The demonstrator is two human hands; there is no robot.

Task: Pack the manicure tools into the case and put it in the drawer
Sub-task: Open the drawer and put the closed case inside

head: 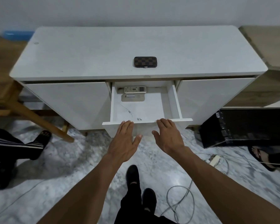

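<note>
A brown checkered manicure case [145, 62] lies shut on top of the white cabinet [87, 50], near its front edge. Below it the middle drawer [174, 101] is pulled out. My left hand [125, 139] and my right hand [168, 136] rest flat with fingers spread against the drawer's front panel, fingertips at its top edge. Neither hand holds anything. No loose manicure tools are in sight.
Inside the drawer lie a white remote control [135, 89] and a flat beige device [132, 97] at the back. A wooden chair leg [39, 120] stands left, a black box [242, 126] right. Cables [184, 194] and other people's feet are on the marble floor.
</note>
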